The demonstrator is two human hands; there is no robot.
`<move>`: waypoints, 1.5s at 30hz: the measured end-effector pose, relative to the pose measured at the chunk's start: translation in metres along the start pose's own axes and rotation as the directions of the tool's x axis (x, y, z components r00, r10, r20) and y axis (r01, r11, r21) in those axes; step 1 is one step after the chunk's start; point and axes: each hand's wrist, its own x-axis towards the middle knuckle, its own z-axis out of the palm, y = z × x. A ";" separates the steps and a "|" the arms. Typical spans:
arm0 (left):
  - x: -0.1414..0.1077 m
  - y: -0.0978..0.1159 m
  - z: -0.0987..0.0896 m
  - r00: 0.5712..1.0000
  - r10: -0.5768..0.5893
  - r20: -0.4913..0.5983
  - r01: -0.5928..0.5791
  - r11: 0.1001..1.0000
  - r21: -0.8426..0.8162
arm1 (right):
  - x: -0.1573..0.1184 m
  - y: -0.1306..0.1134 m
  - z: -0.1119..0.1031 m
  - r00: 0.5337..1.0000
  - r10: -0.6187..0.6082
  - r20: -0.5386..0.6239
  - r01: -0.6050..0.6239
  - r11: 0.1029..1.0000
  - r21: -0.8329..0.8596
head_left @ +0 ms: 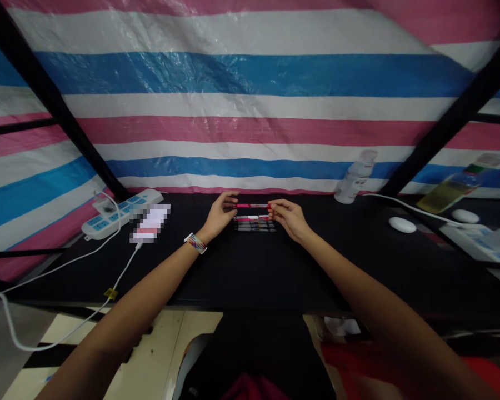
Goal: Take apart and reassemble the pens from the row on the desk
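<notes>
Across the middle of the black table, a red pen [252, 206] lies level between my two hands, above a row of other pens. My right hand [288, 218] pinches its right end. At its left end is my left hand [221, 215], fingers curved and thumb apart from them; it wears a colourful band at the wrist. Just below is a white and pink pen [253, 218], its right end near my right fingers. Several dark, clear pens [255, 226] lie side by side under that one.
A power strip [123, 214] and a phone [151, 223] with a white cable are on the left. To the right stand a white bottle [355, 178] and a bottle of yellow liquid [452, 190], near a white oval object [402, 224]. Striped sheeting hangs behind the table [266, 272].
</notes>
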 end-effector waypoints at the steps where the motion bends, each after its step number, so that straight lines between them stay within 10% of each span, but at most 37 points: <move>1: 0.000 0.000 0.000 1.000 -0.017 0.011 0.017 1.000 -0.004 | 0.000 0.000 0.000 1.000 -0.002 -0.002 0.002 1.000 0.004; 45: -0.008 0.025 0.008 0.995 0.092 0.043 -0.099 0.980 0.171 | -0.005 -0.012 0.004 0.991 0.124 0.043 -0.127 0.986 0.107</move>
